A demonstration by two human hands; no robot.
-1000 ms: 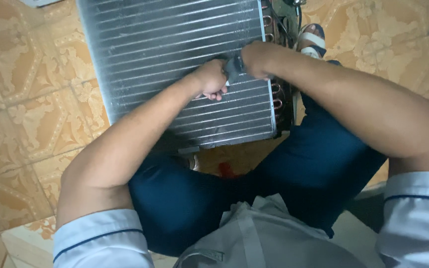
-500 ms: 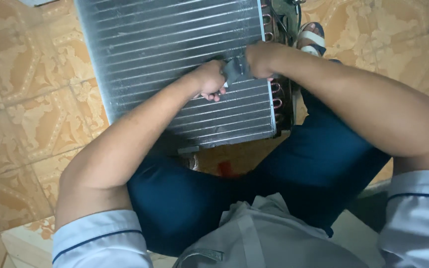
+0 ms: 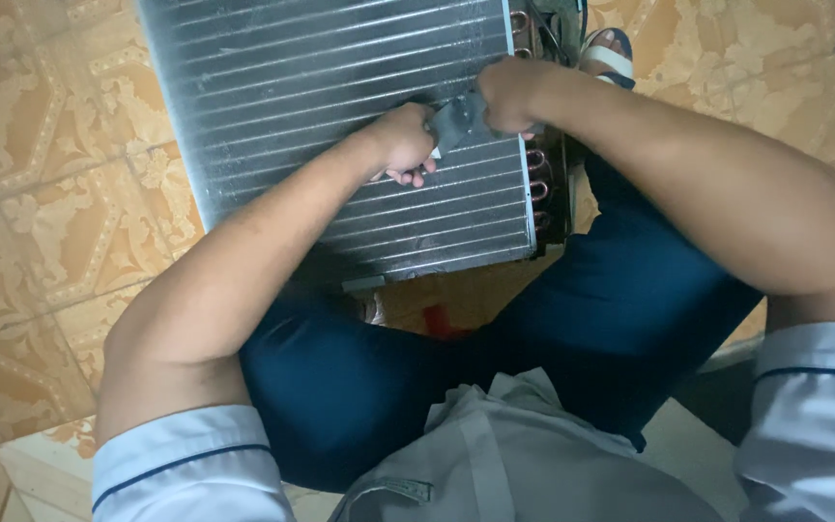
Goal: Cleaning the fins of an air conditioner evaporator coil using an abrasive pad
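left hand (image 3: 406,145) fist on silver finned metal coil panel (image 3: 340,116) | right hand (image 3: 509,94) grips small grey tool (image 3: 456,121) | best kept along the fins, light pressure

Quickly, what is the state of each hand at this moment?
Left hand: closed, fingers curled on one end of the grey pad.
Right hand: closed on the pad's other end, above the finned coil.

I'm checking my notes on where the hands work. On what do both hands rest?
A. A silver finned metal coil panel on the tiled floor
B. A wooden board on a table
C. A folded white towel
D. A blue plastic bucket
A: the left hand and right hand meet over a small grey piece on the silver finned metal coil panel, which lies on the tan patterned floor tiles.
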